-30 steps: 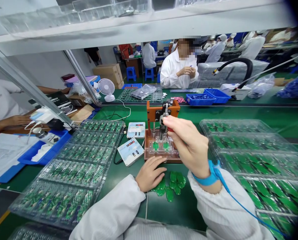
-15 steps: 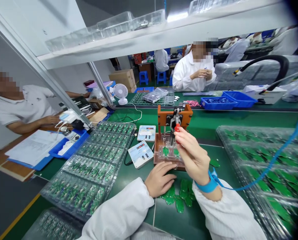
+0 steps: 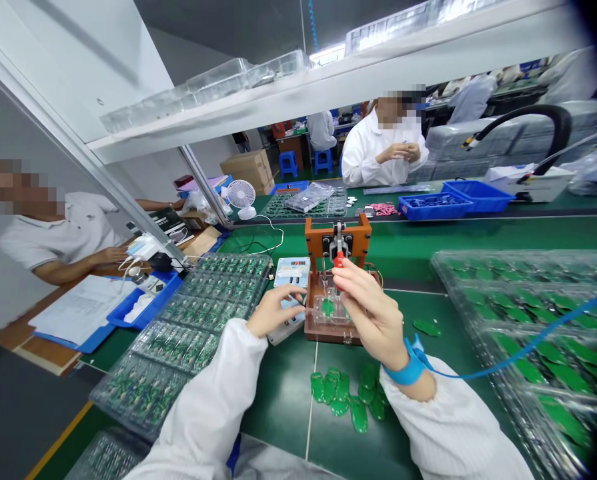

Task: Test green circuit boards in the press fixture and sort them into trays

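Observation:
My right hand is wrapped round the red handle of a toggle clamp on an orange-and-brown test fixture. Under the clamp, green circuit boards lie in the fixture's clear plate, partly hidden by that hand. My left hand is open at the fixture's left side, thumb and fingers apart, over a white meter box that it mostly covers. Behind it sits a second meter box with a red digital display. Several loose green boards lie on the table in front of the fixture.
Clear trays of boards stand left and right. A single green board lies right of the fixture. A blue wrist strap cord runs from my right wrist. A shelf crosses overhead. Co-workers sit opposite and at left.
My left hand has moved left from the fixture's front edge to over the meter box, uncovering more loose boards. My right hand stays on the red handle. The view has shifted slightly.

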Available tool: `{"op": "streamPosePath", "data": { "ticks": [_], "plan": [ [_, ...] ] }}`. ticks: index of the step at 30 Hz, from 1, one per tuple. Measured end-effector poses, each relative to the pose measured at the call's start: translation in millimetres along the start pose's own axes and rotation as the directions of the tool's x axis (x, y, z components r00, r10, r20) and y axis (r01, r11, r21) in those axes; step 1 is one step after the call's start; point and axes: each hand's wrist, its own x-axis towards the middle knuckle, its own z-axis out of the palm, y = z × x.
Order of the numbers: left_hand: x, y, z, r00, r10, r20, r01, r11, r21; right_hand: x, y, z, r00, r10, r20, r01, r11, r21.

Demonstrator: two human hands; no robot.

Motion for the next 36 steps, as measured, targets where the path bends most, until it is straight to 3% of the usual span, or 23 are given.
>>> {"op": "streamPosePath", "data": {
  "ticks": [3, 6, 8, 11, 17, 21, 26, 31, 36],
  "plan": [
    [29.2, -27.5, -24.9, 0.985, -0.112, 0.130, 0.050, 0.911, 0.409, 0.6, 0.3, 0.5, 1.000, -0.014, -0.009, 0.014, 1.000, 0.008],
    [48.6, -42.6, -32.5, 0.899, -0.343, 0.273, 0.092, 0.757, 0.647, 1.0, -0.6, -0.5, 1.000, -0.022, -0.007, 0.022, 1.000, 0.006],
    [55.1, -45.0, -32.3, 0.838, -0.420, 0.349, 0.060, 0.706, 0.706, 1.1, -1.3, -1.6, 1.000, -0.021, -0.005, 0.021, 1.000, 0.006],
    [58.6, -45.0, -30.2, 0.794, -0.458, 0.399, 0.018, 0.675, 0.738, 1.8, -2.3, -2.7, 1.000, -0.011, -0.005, 0.011, 1.000, 0.004],
    [59.2, -50.7, -27.3, 0.768, -0.475, 0.429, 0.006, 0.676, 0.737, 2.3, -3.9, -0.7, 1.000, 0.002, -0.015, -0.002, 1.000, 0.016],
    [59.6, -47.9, -29.7, 0.765, -0.473, 0.438, 0.014, 0.692, 0.722, 0.6, -3.4, 0.2, 1.000, 0.011, -0.021, -0.010, 1.000, 0.022],
    [58.5, -47.7, -42.6, 0.790, -0.462, 0.404, 0.037, 0.694, 0.720, -1.0, -1.3, 0.7, 1.000, 0.003, -0.017, -0.002, 1.000, 0.023],
    [55.1, -62.2, -47.4, 0.743, -0.519, 0.421, 0.039, 0.662, 0.748, -2.9, 0.5, 1.6, 1.000, 0.008, -0.020, -0.008, 1.000, 0.030],
    [53.3, -71.3, -44.3, 0.750, -0.508, 0.424, 0.042, 0.676, 0.736, -3.3, 0.2, 1.6, 1.000, 0.014, -0.020, -0.014, 1.000, 0.025]
  ]
}}
